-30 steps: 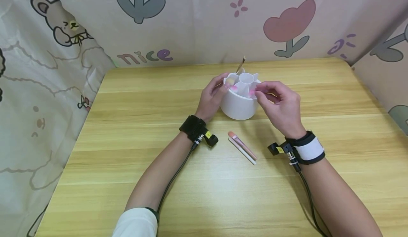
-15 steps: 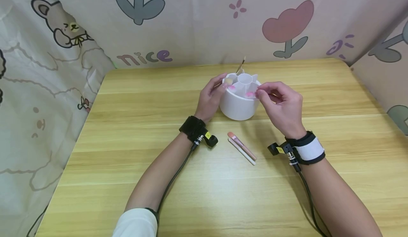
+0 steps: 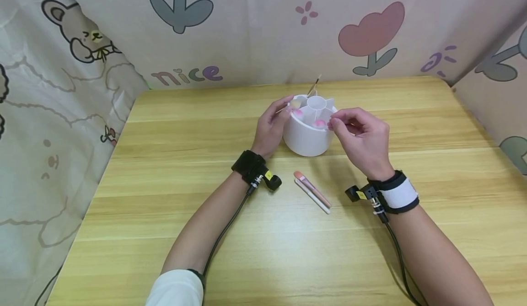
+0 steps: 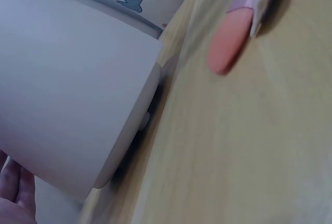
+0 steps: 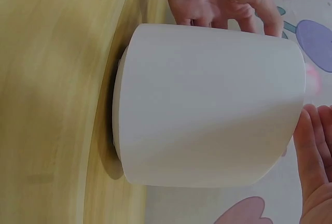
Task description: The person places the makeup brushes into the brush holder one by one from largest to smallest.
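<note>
A white round brush holder (image 3: 308,137) with several compartments around a central tube stands toward the back of the table. Inside show pink-tipped pieces (image 3: 319,123), a pale yellow tip and, at the rear, a thin brush (image 3: 314,86). My left hand (image 3: 269,127) grips the holder's left side, thumb near the rim. At the right front of the rim, my right hand (image 3: 364,136) pinches with thumb and forefinger; the right wrist view has its fingertips against the holder's upper edge. The wall hides part of the left fingers there.
A makeup brush (image 3: 313,189) with a peach tip and pink handle lies on the table in front of the holder, beside a slim white stick (image 3: 311,196). A printed curtain (image 3: 263,31) hangs behind the table's back edge.
The holder has turned slightly: its thin brush at the back shifts right, while the pink tips at the front shift left. Both hands stay nearly in place; the brushes on the table lie still.
</note>
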A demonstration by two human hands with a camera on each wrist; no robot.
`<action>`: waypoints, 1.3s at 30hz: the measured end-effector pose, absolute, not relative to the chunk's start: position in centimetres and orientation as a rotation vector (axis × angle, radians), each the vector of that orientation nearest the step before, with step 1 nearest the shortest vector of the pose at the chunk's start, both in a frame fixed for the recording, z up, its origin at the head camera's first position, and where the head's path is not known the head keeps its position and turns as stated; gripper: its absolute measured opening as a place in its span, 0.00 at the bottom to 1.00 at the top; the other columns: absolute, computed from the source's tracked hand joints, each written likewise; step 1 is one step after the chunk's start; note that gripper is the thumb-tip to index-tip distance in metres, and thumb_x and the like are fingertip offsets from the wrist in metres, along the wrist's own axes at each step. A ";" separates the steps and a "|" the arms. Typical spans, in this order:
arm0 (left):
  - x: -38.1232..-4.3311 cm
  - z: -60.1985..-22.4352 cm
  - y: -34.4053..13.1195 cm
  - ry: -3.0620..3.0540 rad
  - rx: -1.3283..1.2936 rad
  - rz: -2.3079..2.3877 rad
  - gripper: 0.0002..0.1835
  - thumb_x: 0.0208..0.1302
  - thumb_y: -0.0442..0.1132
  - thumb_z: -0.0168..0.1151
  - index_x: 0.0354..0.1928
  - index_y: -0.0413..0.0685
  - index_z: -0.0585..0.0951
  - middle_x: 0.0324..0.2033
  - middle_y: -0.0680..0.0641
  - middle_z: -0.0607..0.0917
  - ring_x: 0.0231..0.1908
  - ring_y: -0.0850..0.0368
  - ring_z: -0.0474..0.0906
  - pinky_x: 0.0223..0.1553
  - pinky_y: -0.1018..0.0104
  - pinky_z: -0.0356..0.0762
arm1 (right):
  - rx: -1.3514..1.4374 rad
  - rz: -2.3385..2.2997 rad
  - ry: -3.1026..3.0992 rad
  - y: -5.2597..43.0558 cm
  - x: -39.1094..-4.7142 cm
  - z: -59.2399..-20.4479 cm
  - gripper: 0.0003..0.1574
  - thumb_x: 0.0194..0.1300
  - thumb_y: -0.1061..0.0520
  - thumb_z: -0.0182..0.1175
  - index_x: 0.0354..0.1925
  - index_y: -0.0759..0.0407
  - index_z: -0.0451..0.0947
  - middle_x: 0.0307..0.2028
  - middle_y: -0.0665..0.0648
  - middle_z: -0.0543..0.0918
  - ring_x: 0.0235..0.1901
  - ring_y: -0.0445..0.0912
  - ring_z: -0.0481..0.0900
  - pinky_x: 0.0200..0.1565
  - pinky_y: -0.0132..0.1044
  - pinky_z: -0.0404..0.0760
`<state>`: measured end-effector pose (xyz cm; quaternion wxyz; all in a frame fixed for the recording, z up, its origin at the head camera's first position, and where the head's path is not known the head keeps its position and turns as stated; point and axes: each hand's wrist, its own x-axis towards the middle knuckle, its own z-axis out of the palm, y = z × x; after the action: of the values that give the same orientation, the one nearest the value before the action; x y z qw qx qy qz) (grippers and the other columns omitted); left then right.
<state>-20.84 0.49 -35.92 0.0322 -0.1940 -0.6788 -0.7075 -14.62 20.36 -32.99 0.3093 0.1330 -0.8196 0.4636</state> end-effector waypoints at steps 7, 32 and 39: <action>-22.3 -38.2 0.9 -2.077 -0.654 -2.191 0.25 0.68 0.46 0.53 0.65 0.51 0.71 0.63 0.50 0.73 0.61 0.57 0.71 0.60 0.63 0.70 | 0.385 1.228 -2.160 20.3 -14.6 -33.0 0.05 0.58 0.66 0.64 0.35 0.67 0.83 0.33 0.57 0.85 0.32 0.39 0.83 0.40 0.25 0.81; -21.2 -36.5 0.5 -2.130 -0.726 -2.206 0.34 0.63 0.43 0.54 0.72 0.46 0.61 0.67 0.43 0.68 0.65 0.54 0.66 0.63 0.68 0.65 | 0.573 1.290 -2.157 18.6 -12.7 -30.3 0.04 0.53 0.75 0.63 0.31 0.73 0.81 0.25 0.64 0.83 0.25 0.37 0.81 0.33 0.23 0.81; -20.3 -35.5 0.4 -2.098 -0.712 -2.207 0.31 0.66 0.42 0.53 0.71 0.43 0.63 0.66 0.43 0.70 0.63 0.58 0.68 0.62 0.68 0.66 | 0.796 1.352 -2.346 19.4 -13.2 -31.6 0.06 0.53 0.72 0.65 0.32 0.65 0.83 0.24 0.57 0.84 0.22 0.43 0.82 0.26 0.28 0.82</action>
<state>-20.29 0.35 -35.54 0.0072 -0.2275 -0.6708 -0.7058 -13.16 19.37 -31.60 0.1591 0.2786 -0.8206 0.4730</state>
